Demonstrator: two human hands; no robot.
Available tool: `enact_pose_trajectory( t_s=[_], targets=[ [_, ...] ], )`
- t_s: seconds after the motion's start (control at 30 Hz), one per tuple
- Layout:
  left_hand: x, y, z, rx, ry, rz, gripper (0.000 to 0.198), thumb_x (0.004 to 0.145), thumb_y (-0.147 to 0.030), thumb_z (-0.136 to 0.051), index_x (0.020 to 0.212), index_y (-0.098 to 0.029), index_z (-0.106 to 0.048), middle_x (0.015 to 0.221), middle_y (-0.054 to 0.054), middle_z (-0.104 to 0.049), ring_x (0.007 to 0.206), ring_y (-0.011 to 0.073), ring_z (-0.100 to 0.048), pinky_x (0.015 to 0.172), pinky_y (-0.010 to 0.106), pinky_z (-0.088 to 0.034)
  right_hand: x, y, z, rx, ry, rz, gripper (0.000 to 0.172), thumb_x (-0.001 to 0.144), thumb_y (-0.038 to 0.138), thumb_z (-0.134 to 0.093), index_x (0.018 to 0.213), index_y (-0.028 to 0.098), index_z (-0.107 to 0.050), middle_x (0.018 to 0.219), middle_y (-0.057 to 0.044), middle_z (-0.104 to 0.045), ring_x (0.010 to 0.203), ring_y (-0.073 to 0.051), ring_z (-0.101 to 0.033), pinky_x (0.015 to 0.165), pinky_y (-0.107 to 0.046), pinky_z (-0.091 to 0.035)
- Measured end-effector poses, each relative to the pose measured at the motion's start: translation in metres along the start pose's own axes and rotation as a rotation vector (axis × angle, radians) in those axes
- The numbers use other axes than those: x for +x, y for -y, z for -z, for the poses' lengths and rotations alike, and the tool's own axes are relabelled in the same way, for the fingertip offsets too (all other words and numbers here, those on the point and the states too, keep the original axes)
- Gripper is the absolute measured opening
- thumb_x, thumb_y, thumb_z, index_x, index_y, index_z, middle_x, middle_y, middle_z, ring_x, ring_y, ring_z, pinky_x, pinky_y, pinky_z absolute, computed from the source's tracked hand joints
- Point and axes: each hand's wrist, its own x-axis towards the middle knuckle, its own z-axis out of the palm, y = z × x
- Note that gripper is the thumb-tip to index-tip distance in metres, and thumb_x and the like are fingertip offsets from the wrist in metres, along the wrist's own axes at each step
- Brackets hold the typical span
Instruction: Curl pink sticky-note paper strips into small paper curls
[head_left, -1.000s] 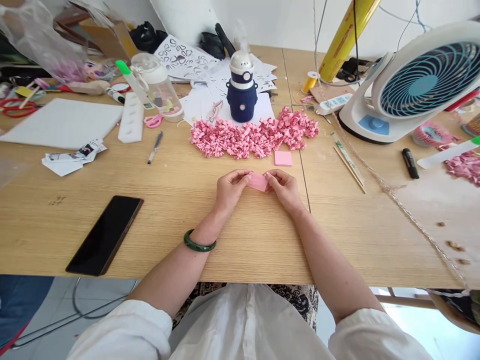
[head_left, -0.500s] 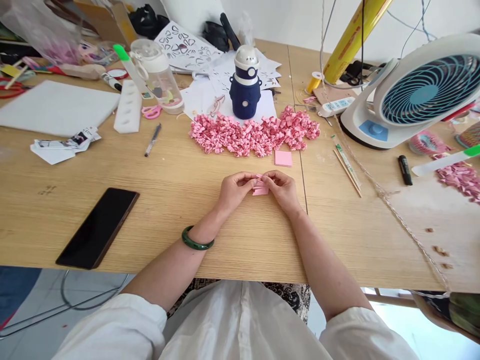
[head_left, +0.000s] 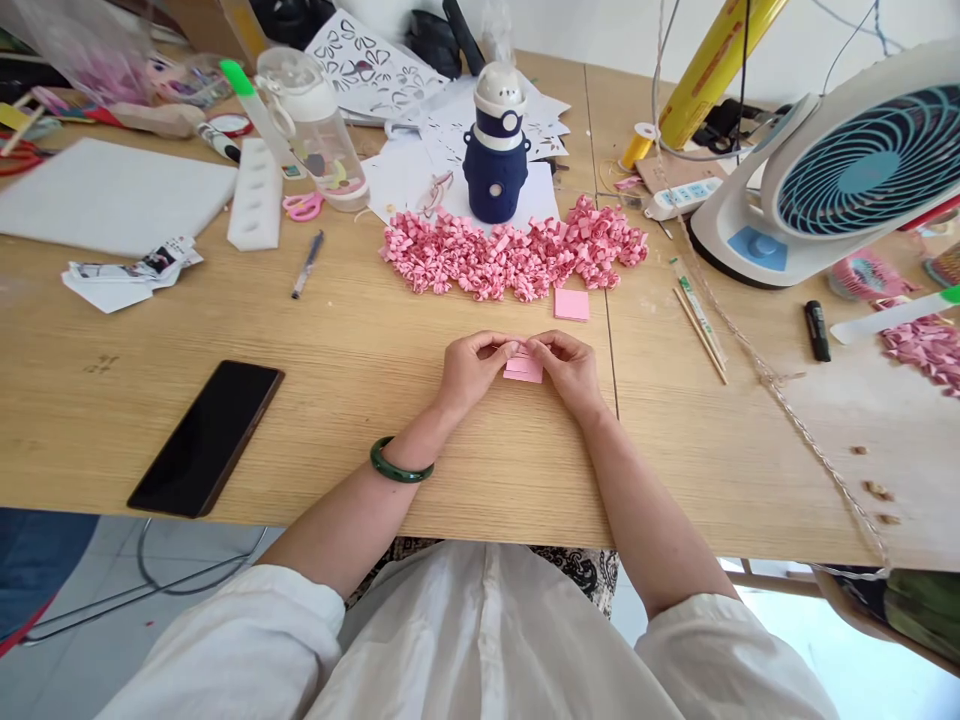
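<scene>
Pink paper slip (head_left: 524,373) sits at six o'clock from the curly pink pile (head_left: 487,262); left hand (head_left: 472,370) at its ten, right hand (head_left: 571,370) at two, both pinching it, barely open, neither's nearer, long axis kinda hidden.

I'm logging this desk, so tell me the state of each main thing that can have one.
Pink paper: crossed by lines, cuts or folds unclear
Left hand: closed on the pink paper
Right hand: closed on the pink paper
Pink square: lying flat
Phone: lying flat, unlit
Navy bottle: upright, closed
Clear bottle: upright
Fan: standing, on or off unclear
</scene>
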Motion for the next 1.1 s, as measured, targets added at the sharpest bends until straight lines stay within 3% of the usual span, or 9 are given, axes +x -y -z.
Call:
enact_pose_trajectory(
  t_s=[0.23,0.47,0.7,0.9,1.1],
  targets=[
    [-0.003,0.0,-0.002,0.035,0.036,0.024,0.007,0.081,-0.023,-0.073,0.082,-0.021,-0.08,0.088,0.004,-0.081,0.08,0.0176,-0.073,0.074,0.028,-0.058,-0.002,-0.003,-0.002,0.026,-0.033,0.0,0.025,0.08,0.044,-0.076,0.078,0.02,-0.072,0.081,-0.002,-0.072,0.077,-0.015,-0.063,0.076,-0.03,-0.05],
    [-0.007,0.001,0.002,0.089,0.001,-0.115,0.008,0.081,-0.017,-0.07,0.085,-0.02,-0.076,0.095,0.005,-0.074,0.089,0.0155,-0.07,0.077,0.026,-0.058,-0.009,0.002,-0.004,-0.1,0.063,0.0,0.021,0.085,0.04,-0.069,0.08,0.02,-0.07,0.08,-0.002,-0.069,0.071,-0.014,-0.057,0.068,-0.029,-0.043],
    [-0.003,0.003,0.0,0.075,0.047,-0.054,0.015,0.081,-0.013,-0.064,0.083,-0.018,-0.077,0.093,0.005,-0.079,0.084,0.0155,-0.073,0.077,0.026,-0.057,-0.003,-0.001,-0.005,-0.13,0.064,0.018,0.021,0.083,0.039,-0.069,0.078,0.018,-0.07,0.077,-0.001,-0.069,0.07,-0.014,-0.057,0.068,-0.028,-0.043],
    [0.005,0.003,0.003,-0.009,0.072,-0.023,0.017,0.085,-0.025,-0.066,0.076,-0.018,-0.078,0.084,0.005,-0.08,0.082,0.0185,-0.073,0.079,0.029,-0.056,0.003,-0.005,-0.005,-0.1,0.053,0.045,0.024,0.081,0.04,-0.07,0.078,0.017,-0.069,0.076,-0.002,-0.068,0.071,-0.013,-0.057,0.069,-0.028,-0.043],
    [0.009,0.011,0.005,0.053,0.048,-0.06,0.016,0.079,-0.033,-0.077,0.073,-0.018,-0.076,0.075,0.003,-0.076,0.071,0.0174,-0.069,0.072,0.028,-0.054,0.006,-0.008,-0.005,-0.109,0.077,0.072,0.026,0.078,0.042,-0.069,0.076,0.017,-0.067,0.073,0.0,-0.065,0.069,-0.012,-0.053,0.068,-0.028,-0.04]
  ],
)
